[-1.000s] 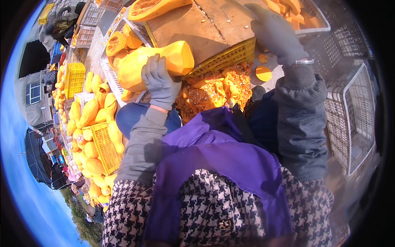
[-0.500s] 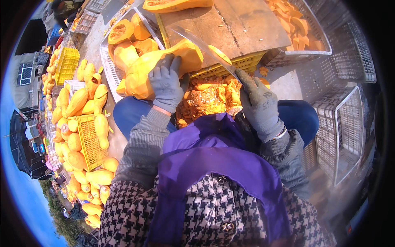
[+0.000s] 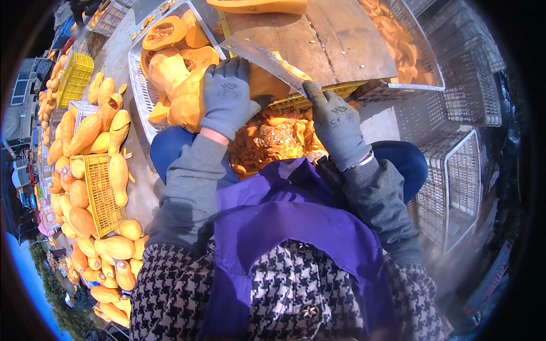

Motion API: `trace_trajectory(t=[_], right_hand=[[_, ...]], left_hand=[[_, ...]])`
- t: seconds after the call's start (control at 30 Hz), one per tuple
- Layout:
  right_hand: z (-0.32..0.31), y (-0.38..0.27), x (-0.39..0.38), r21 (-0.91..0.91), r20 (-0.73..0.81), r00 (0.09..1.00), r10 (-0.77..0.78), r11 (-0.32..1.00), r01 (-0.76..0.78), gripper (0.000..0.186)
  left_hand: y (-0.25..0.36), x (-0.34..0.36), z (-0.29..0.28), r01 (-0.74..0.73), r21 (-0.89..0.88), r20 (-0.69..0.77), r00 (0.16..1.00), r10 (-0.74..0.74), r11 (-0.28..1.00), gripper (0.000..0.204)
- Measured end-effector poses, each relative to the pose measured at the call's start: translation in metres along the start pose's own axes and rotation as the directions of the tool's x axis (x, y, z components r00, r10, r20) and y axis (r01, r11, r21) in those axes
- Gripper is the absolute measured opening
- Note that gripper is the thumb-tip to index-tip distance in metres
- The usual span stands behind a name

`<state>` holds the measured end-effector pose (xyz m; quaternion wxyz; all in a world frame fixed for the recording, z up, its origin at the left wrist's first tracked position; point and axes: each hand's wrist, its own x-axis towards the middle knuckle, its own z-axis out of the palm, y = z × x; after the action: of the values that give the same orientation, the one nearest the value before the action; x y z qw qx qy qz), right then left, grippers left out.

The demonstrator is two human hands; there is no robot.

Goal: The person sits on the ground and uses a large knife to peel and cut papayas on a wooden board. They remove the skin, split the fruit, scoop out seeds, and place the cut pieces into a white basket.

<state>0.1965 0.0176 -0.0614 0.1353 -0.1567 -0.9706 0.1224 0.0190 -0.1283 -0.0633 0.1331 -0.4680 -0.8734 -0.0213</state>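
A large peeled-looking orange squash [image 3: 187, 102] lies slanted between the white crate and the wooden board [image 3: 341, 42]. My left hand [image 3: 230, 96], in a grey glove, grips it from above, with fingers over its top and the thumb to the right. In my right hand [image 3: 336, 122], also gloved, is a long wide-bladed knife [image 3: 264, 63]. Its blade points up and left across the squash's right part, close to my left fingertips. A thin orange slice [image 3: 294, 69] shows just behind the blade. Part of the squash is hidden under my left hand and the blade.
Orange pulp with seeds [image 3: 273, 139] is heaped below the board, between my knees. Cut squash fills a white crate [image 3: 139, 85] at left; orange pieces fill another crate [image 3: 438, 87] at right. A halved squash [image 3: 259, 5] tops the board. Whole squashes surround a yellow crate [image 3: 105, 193].
The knife has swung leftward over the squash, my right hand moving left with it. My left hand has shifted up and now lies flatter over the squash. The whole view has shifted slightly.
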Motion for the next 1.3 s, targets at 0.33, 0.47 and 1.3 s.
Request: trace_trajectory(t=[0.33,0.47,1.3], right_hand=[[0.002,0.038,0.057,0.577,0.214,0.965,0.149,0.778,-0.248,0.026],[0.01,0.034,0.061,0.929,0.369,0.912,0.177,-0.095,-0.357,0.021],[0.06,0.046,0.132,0.987,0.16,0.676,0.719,-0.116,-0.111,0.036]], left_hand=[[-0.128,-0.041,-0.037,0.555,-0.489,-0.082,0.739,-0.669,0.673,0.062],[-0.203,-0.079,-0.02,0.795,-0.601,0.715,0.492,-0.497,-0.079,0.055],[-0.062,0.051,-0.124,0.166,-0.843,0.103,0.983,-0.149,0.511,0.081]])
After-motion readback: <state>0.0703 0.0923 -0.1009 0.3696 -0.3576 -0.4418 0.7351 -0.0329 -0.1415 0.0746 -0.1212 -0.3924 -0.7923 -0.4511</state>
